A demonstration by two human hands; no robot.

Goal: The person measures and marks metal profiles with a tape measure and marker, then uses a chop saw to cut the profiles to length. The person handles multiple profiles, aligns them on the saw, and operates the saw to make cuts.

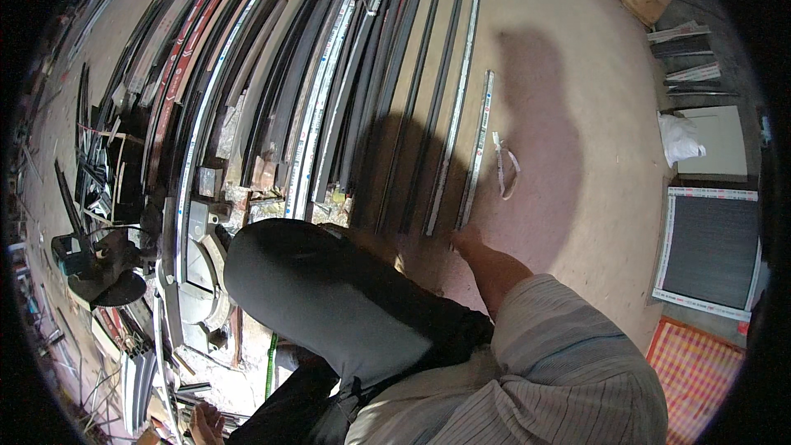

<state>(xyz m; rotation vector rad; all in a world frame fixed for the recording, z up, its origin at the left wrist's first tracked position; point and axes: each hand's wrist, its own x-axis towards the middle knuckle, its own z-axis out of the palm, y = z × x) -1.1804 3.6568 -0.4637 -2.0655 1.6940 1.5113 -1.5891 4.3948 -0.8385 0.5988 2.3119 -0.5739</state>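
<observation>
From a striped sleeve my right arm reaches forward to the floor, and my right hand [466, 241] is at the near end of a short, narrow metal profile [483, 132] with printed film along it. Its fingers look closed round that end, though shadow hides part of them. A longer film-covered profile [457, 107] and dark thin profiles [420, 91] lie to its left. At the lower left edge, my left hand [206, 424] shows in part beside my dark trouser leg, fingers extended with nothing seen in them. My bent knee [288, 255] hides what is under it.
Many long profiles [288, 99] cover the floor at left. A grey cutting machine [202, 259] and a dark-green power tool [78, 255] stand left of my knee. A looped white strip [505, 169] lies to the right. Further right are a framed dark panel [711, 251] and a checked cloth [696, 375].
</observation>
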